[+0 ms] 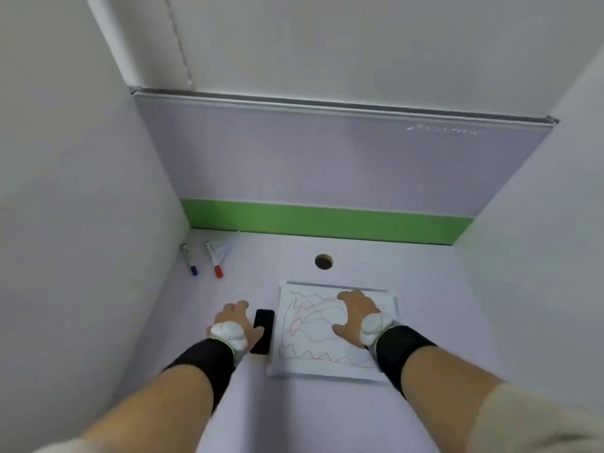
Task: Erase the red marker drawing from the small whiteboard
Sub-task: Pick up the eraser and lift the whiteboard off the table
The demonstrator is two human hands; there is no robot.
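The small whiteboard (313, 338) lies flat on the desk in front of me, covered with wavy red marker lines (304, 322). My right hand (354, 313) rests on the board's right half with its fingers spread, holding nothing. A black eraser (264, 328) lies on the desk just left of the board. My left hand (237, 323) sits beside the eraser with its thumb against the eraser's left edge; its fingers are apart and not closed around it.
A blue-capped marker (189, 259) and a red-capped marker (214, 259) lie at the back left with a scrap of white paper (225, 248). A round cable hole (323, 261) sits behind the board. White partition walls enclose the desk left, right and back.
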